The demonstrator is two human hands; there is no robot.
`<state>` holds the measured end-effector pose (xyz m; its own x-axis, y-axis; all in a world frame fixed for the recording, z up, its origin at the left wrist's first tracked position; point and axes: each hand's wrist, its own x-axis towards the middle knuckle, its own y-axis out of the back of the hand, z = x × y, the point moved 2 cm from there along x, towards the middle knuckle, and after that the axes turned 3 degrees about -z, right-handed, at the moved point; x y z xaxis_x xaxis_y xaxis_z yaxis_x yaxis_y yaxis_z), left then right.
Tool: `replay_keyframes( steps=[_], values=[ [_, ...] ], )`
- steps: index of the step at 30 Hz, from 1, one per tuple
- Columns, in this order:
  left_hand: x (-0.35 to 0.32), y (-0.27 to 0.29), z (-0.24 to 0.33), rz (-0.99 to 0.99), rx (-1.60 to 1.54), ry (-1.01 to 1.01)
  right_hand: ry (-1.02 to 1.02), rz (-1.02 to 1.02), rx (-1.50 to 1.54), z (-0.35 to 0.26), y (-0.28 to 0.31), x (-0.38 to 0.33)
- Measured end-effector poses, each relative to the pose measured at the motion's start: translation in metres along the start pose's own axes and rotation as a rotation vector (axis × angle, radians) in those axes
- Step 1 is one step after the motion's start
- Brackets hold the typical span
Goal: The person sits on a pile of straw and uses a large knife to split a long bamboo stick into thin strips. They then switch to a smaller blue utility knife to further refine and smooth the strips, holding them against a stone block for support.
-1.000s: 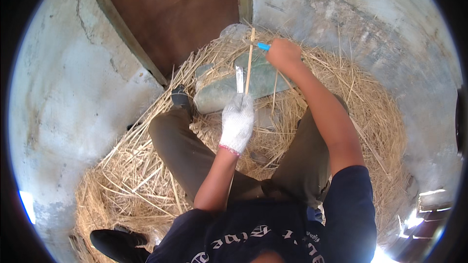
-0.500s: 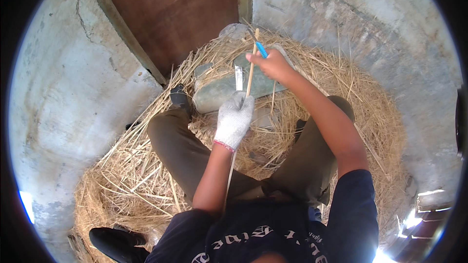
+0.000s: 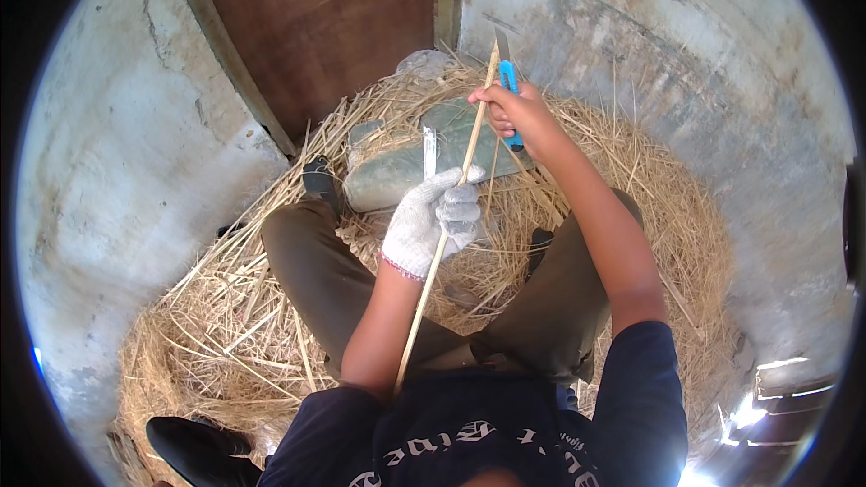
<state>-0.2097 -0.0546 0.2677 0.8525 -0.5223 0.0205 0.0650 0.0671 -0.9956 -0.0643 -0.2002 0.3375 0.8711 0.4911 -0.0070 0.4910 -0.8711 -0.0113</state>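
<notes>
My left hand (image 3: 435, 221), in a white knitted glove, is closed around a long thin pale strip of split cane or bamboo (image 3: 418, 325). The strip runs from my lap up and slightly right, past my other hand. My bare right hand (image 3: 519, 117) grips a blue box cutter (image 3: 508, 81) with its blade (image 3: 502, 43) out and pointing up. The blade lies close beside the strip's far end; whether they touch I cannot tell. My right thumb and finger also reach to the strip.
Shavings and straw-like strips (image 3: 239, 334) cover the floor around my legs. A greenish stone block (image 3: 388, 176) lies in front, with a flat whitish piece (image 3: 429, 151) standing near my glove. Beyond are a brown door (image 3: 316, 27) and rough walls (image 3: 649, 45). A black shoe (image 3: 203, 451) is at lower left.
My gloved hand has turned, so its curled fingers now show around the strip. My right hand has moved right and slightly down, and the cutter now stands more upright. The strip leans further right.
</notes>
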Motion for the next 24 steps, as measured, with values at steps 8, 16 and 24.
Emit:
replay_keyframes(
  steps=[8,16,24],
  values=[
    [-0.003,0.006,0.007,0.129,0.337,-0.113,0.179,0.2,-0.494,0.016,0.017,0.007],
    [-0.004,0.009,0.012,0.338,0.775,-0.325,0.065,0.235,-0.464,0.025,0.01,0.015],
    [-0.012,-0.008,0.012,0.376,0.855,-0.318,0.838,-0.286,0.532,-0.136,-0.037,-0.101]
  ],
)
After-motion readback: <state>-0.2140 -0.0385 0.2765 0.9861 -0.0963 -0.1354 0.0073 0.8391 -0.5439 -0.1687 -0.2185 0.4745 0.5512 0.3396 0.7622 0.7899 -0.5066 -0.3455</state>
